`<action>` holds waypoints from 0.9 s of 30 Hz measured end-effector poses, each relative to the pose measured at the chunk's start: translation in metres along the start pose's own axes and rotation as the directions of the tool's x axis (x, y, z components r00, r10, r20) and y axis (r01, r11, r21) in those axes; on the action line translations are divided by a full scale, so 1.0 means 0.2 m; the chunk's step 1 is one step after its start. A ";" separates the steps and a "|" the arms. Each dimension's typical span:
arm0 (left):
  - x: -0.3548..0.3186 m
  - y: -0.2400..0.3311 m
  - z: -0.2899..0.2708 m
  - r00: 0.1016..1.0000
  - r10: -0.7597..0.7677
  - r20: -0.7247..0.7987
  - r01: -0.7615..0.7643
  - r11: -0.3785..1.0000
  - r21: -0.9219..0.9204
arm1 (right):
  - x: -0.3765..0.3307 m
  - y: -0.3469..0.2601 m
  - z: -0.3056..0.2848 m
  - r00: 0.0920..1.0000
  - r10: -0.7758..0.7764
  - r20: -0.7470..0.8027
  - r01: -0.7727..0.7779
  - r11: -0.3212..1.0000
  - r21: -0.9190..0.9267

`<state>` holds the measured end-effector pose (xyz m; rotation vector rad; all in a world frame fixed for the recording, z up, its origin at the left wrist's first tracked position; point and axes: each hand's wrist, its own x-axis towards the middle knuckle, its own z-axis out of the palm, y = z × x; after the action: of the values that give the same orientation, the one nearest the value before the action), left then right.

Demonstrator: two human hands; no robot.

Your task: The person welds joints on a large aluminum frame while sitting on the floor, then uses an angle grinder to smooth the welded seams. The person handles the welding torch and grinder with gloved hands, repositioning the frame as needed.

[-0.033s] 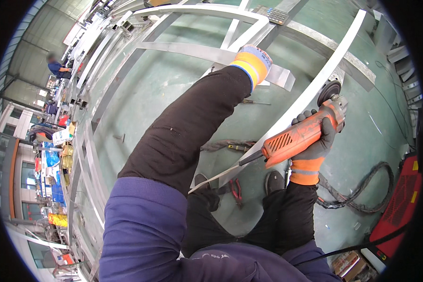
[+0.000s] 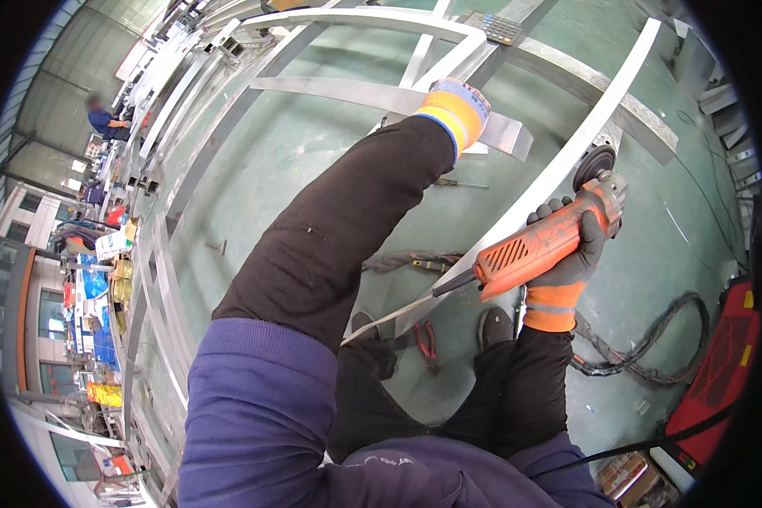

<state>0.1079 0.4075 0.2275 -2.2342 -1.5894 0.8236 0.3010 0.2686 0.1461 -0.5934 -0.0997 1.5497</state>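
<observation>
My right hand point(image 2: 567, 275), in a grey glove with an orange cuff, is wrapped around the body of an orange angle grinder point(image 2: 533, 251). The grinder's dark disc point(image 2: 593, 168) lies against or very close to the right side of a long pale metal bar point(image 2: 559, 173); which one I cannot tell. From the grinder's rear a cord runs toward my legs. My left arm reaches forward, and my left hand point(image 2: 455, 114) is by the end of a grey metal beam point(image 2: 510, 135). Its orange and blue glove cuff shows, but the fingers are hidden.
Red-handled pliers point(image 2: 427, 345) lie on the green floor between my feet. A screwdriver point(image 2: 461, 183) and bundled cables point(image 2: 652, 370) are also on the floor. At the lower right stands a red machine point(image 2: 714, 381). Metal frames stretch ahead and left; a person point(image 2: 104, 120) is far off left.
</observation>
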 end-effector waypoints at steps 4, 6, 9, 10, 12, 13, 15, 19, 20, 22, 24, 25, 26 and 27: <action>-0.04 -0.03 -0.02 0.995 -0.077 -0.062 0.073 0.994 -0.079 | -0.02 0.00 0.02 0.999 -0.013 -0.041 0.012 1.000 -0.028; -0.04 -0.03 -0.02 0.992 -0.110 -0.057 0.103 0.988 -0.112 | -0.01 0.01 0.00 0.998 -0.012 -0.062 0.010 1.000 -0.028; -0.06 -0.03 -0.04 0.989 -0.126 -0.076 0.116 0.985 -0.125 | 0.00 0.00 -0.01 0.999 -0.041 -0.026 0.040 0.998 -0.041; -0.06 -0.03 -0.04 0.988 -0.127 -0.087 0.116 0.986 -0.123 | 0.01 -0.01 -0.02 0.998 -0.045 -0.032 0.044 0.998 -0.048; -0.09 -0.07 -0.04 0.989 -0.129 -0.067 0.121 0.987 -0.109 | 0.00 -0.01 -0.01 0.998 -0.045 -0.038 0.043 0.997 -0.060; -0.11 -0.09 -0.04 0.990 -0.132 -0.056 0.126 0.987 -0.101 | 0.00 -0.01 -0.01 0.999 -0.034 -0.023 0.033 0.998 -0.050; -0.13 -0.10 -0.01 0.992 -0.102 -0.076 0.094 0.990 -0.103 | 0.02 -0.02 -0.03 0.999 -0.035 -0.004 0.035 0.999 -0.037; -0.28 -0.09 -0.04 0.999 0.032 0.008 -0.032 0.999 0.009 | 0.04 -0.05 -0.05 0.999 -0.026 0.025 0.027 0.999 -0.028; -0.32 -0.07 -0.03 0.996 0.075 0.039 -0.078 0.994 0.071 | 0.04 -0.03 -0.03 0.999 -0.021 0.030 0.022 0.999 -0.036; -0.36 -0.02 -0.04 0.973 0.196 0.124 -0.208 0.973 0.095 | 0.03 0.01 0.01 0.998 -0.016 0.065 0.020 0.999 -0.051; -0.39 0.07 -0.07 0.957 0.256 0.136 -0.268 0.961 0.072 | 0.01 0.02 0.04 0.991 -0.002 0.135 0.007 0.999 -0.036; -0.40 0.09 -0.07 0.948 0.283 0.145 -0.293 0.954 0.059 | 0.01 0.04 0.04 0.985 0.009 0.171 -0.004 1.000 -0.030; -0.40 0.09 -0.04 0.947 0.272 0.170 -0.274 0.962 -0.010 | 0.01 0.06 0.04 0.978 0.029 0.206 -0.023 0.999 -0.033; -0.39 0.08 0.02 0.947 0.295 0.125 -0.291 0.956 -0.046 | 0.01 0.08 0.04 0.976 0.043 0.213 -0.035 0.999 -0.039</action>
<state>0.0985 0.3285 0.2384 -2.5222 -1.3428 1.0509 0.2844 0.2718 0.1454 -0.4567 -0.2807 1.6495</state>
